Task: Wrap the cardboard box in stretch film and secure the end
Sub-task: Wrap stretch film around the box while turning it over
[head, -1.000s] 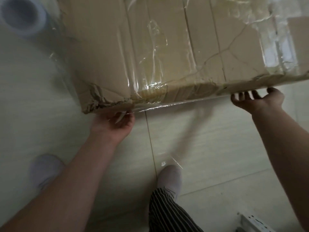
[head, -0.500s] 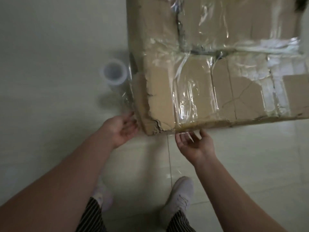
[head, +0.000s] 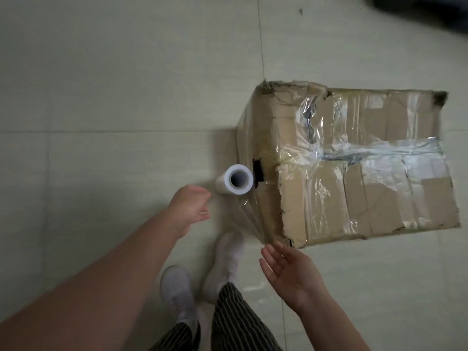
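A worn cardboard box point(head: 354, 168) lies on the tiled floor at the right, partly covered in clear stretch film and tape. The film roll point(head: 235, 182) stands upright on the floor against the box's left side. A strip of film point(head: 250, 216) runs from the roll to the box's near left corner. My left hand point(head: 191, 202) hovers just left of the roll, fingers loosely curled, holding nothing. My right hand point(head: 288, 272) is open, palm up, just below the box's near corner, touching nothing.
My two feet in white shoes point(head: 200, 279) stand on the pale floor tiles point(head: 101, 97) between my arms, close to the box's near corner. A dark object point(head: 430, 11) shows at the top right edge.
The box has been let down flat on the floor. Both hands have come off its lower edge; the view has pulled back and the box now sits to the right.
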